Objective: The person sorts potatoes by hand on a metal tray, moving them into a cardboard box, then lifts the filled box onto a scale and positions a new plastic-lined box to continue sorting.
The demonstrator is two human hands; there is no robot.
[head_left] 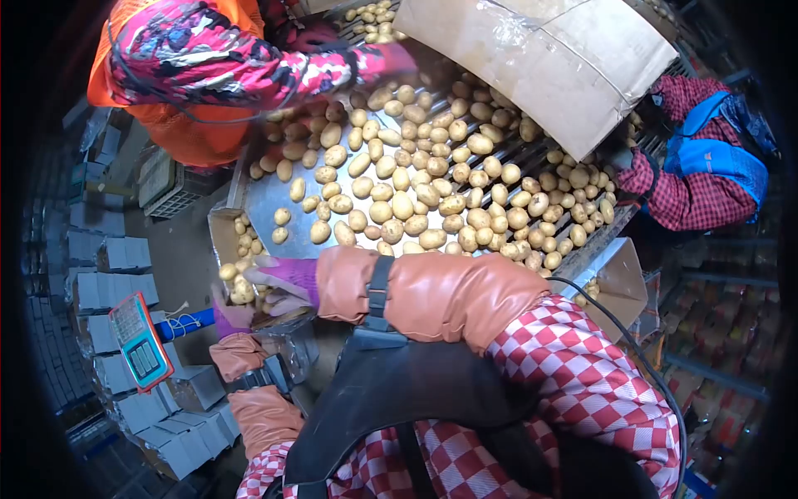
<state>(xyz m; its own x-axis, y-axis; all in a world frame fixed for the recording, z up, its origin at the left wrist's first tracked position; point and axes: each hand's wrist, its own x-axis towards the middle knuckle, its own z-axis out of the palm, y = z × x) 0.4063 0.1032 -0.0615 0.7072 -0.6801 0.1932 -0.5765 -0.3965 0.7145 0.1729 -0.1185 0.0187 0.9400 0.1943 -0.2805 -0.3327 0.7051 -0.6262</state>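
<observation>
Both of my hands wear purple-and-grey gloves and are at the cardboard box [223, 229] at the table's left front corner. My right hand [287, 279] reaches over the box from the right, its fingers stretched out and apart against the potatoes [242, 291] there. On the near left side of the same potatoes is my left hand [233, 316], fingers raised beside them and not closed round any that I can see. More potatoes [401, 205] lie spread over the metal sorting table [270, 195].
Across the table, a person in an orange vest [187, 133] reaches into the potatoes; another in a blue apron [719, 162] works at the right. A large cardboard sheet [540, 62] covers the far side. A scale [140, 341] and stacked boxes [187, 441] stand left.
</observation>
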